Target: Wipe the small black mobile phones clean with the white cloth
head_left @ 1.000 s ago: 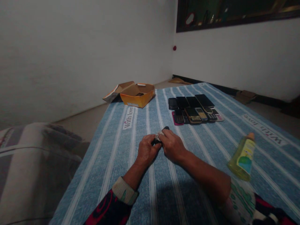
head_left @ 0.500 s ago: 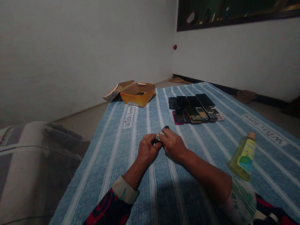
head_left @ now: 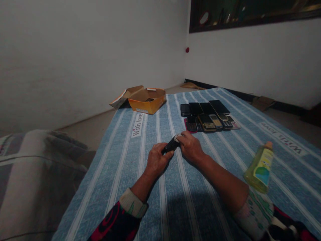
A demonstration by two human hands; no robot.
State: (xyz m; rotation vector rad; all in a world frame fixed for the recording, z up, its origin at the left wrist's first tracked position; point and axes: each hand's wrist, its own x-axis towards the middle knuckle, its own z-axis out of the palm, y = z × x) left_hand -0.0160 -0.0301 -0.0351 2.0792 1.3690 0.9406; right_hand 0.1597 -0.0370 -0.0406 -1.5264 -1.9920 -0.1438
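My left hand [head_left: 155, 161] is closed around a small black phone [head_left: 170, 146], held low over the blue striped cloth [head_left: 175, 201]. My right hand [head_left: 191, 146] is closed at the phone's far end, pinching a small pale wad against it; I cannot make out what the wad is. Beyond my hands lie two rows of several phones [head_left: 208, 115], dark slabs behind and keypad ones in front.
An open orange cardboard box [head_left: 146, 99] sits at the cloth's far left corner. A yellow-green plastic bottle [head_left: 260, 168] lies on the cloth at the right. A grey striped cushion [head_left: 35, 180] is at my left. White walls close the room.
My right hand slid away from me along the phone to its far end. More of the black phone now shows between my hands.
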